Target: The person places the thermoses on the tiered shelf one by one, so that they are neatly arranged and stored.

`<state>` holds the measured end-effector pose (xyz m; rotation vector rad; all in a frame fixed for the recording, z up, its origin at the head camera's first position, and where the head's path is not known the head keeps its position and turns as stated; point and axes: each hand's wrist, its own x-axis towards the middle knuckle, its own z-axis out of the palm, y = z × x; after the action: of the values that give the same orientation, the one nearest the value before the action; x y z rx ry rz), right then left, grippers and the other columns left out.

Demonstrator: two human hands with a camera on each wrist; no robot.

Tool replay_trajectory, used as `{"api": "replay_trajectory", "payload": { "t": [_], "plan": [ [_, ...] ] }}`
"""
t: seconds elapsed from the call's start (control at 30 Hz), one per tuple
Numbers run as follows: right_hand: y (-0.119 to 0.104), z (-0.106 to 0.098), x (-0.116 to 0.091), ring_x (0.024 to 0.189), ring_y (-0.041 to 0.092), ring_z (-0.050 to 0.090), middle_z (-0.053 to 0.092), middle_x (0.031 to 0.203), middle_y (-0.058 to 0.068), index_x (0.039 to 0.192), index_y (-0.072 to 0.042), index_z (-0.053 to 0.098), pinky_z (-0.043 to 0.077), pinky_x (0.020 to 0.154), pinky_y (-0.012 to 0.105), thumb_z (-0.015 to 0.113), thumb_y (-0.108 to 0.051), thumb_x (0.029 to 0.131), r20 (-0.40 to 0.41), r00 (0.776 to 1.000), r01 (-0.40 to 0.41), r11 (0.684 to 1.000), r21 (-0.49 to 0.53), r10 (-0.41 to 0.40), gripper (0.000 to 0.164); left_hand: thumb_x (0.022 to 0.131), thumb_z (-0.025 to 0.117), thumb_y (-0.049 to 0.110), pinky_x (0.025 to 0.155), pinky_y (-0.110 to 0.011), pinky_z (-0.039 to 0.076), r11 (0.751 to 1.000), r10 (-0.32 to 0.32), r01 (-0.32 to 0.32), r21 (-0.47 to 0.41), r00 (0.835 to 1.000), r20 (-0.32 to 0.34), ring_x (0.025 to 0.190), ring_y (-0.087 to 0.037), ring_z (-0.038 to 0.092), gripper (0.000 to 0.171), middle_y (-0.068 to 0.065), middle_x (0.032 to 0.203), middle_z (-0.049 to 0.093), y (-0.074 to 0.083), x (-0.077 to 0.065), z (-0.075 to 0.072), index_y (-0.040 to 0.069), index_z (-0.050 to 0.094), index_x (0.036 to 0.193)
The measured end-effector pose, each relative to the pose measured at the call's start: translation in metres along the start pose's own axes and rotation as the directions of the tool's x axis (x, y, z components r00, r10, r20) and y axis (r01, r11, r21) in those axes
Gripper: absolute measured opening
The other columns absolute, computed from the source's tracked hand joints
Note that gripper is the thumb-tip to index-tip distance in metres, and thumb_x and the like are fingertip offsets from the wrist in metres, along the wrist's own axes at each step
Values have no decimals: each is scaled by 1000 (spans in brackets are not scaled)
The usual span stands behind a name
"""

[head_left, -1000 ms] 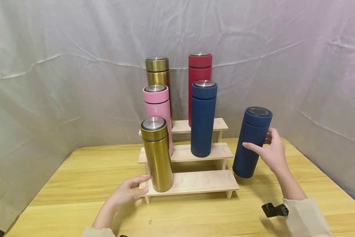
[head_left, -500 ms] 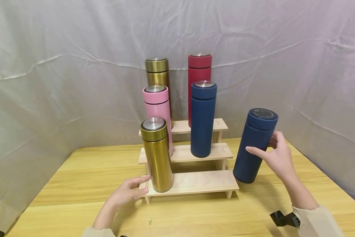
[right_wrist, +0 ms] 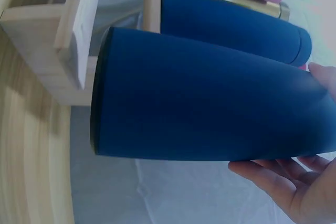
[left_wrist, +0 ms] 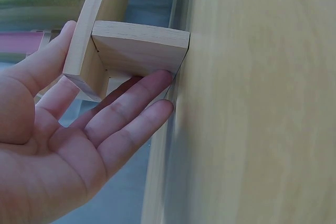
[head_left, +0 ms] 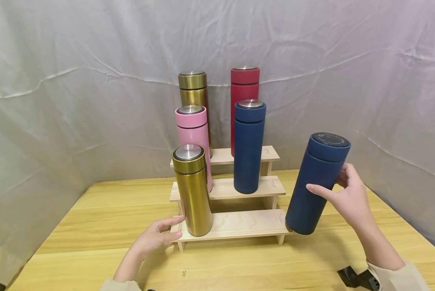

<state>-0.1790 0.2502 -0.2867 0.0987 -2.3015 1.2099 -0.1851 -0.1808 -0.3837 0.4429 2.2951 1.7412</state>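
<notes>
In the head view my right hand (head_left: 351,198) grips a dark blue thermos bottle (head_left: 313,186) round its upper body, thumb in front and fingers behind. The bottle leans, its lid to the right, its base beside the right end of the lowest step. My left hand (head_left: 153,236) holds the left end of the wooden step stand (head_left: 246,223). In the left wrist view its thumb lies along the board's upper side, and the other fingers (left_wrist: 134,111) reach under to the stand's leg (left_wrist: 142,45). Close to this hand, a gold thermos (head_left: 193,198) stands on the lowest step.
A pink thermos (head_left: 192,121) and another blue thermos (head_left: 249,153) stand on the middle step. The top step carries a second gold thermos (head_left: 193,87) and a red one (head_left: 244,76). Grey cloth (head_left: 93,101) hangs behind and beside the wooden table (head_left: 104,218).
My right hand has brought the blue thermos toward me and a little right, and it leans further. The left hand and the stand keep their place.
</notes>
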Motion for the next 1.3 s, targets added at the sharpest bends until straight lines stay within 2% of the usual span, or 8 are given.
{"api": "replay_trajectory", "payload": {
  "t": [0.23, 0.6, 0.93, 1.17, 1.3],
  "plan": [
    [-9, 1, -5, 92, 1, 48, 53, 104, -3, 125, -9, 38, 41, 72, 22, 75, -18, 73, 19, 1000, 13, 999, 45, -14, 65, 85, 61, 17, 84, -51, 43, 1000, 13, -13, -8, 1000, 16, 120, -50, 25, 53, -28, 136, 30, 0, 0, 0, -5, 42, 129],
    [-25, 17, -15, 92, 3, 49, 54, 107, 10, 127, -4, 37, 41, 74, 20, 76, -17, 72, 55, 996, 63, 995, 76, -68, 69, 86, 59, 16, 84, -51, 43, 1000, 23, -23, -10, 999, 28, 119, -50, 27, 53, -29, 136, 29, 1, 0, -1, -6, 39, 130],
    [-34, 36, -21, 90, 7, 52, 56, 105, 10, 125, -4, 40, 42, 77, 18, 78, -11, 68, 69, 987, 136, 979, 152, -147, 68, 86, 60, 16, 84, -52, 42, 1000, 16, -16, -2, 1000, 19, 120, -51, 22, 52, -28, 136, 29, 1, -1, -1, -5, 40, 129],
    [-39, 49, -20, 91, 9, 52, 55, 107, 8, 124, -5, 41, 42, 78, 19, 80, -11, 66, 75, 985, 140, 972, 187, -156, 70, 87, 58, 14, 82, -49, 45, 1000, 31, -31, -3, 999, 26, 118, -51, 28, 52, -30, 135, 29, 1, -1, -1, -6, 39, 130],
    [-41, 57, -19, 90, 10, 52, 56, 105, 7, 122, -5, 43, 45, 74, 20, 80, -10, 65, 70, 982, 157, 962, 224, -176, 68, 87, 59, 14, 82, -49, 45, 1000, 25, -25, -6, 999, 25, 118, -49, 29, 51, -29, 135, 30, 0, 0, -1, -6, 39, 130]
  ]
}}
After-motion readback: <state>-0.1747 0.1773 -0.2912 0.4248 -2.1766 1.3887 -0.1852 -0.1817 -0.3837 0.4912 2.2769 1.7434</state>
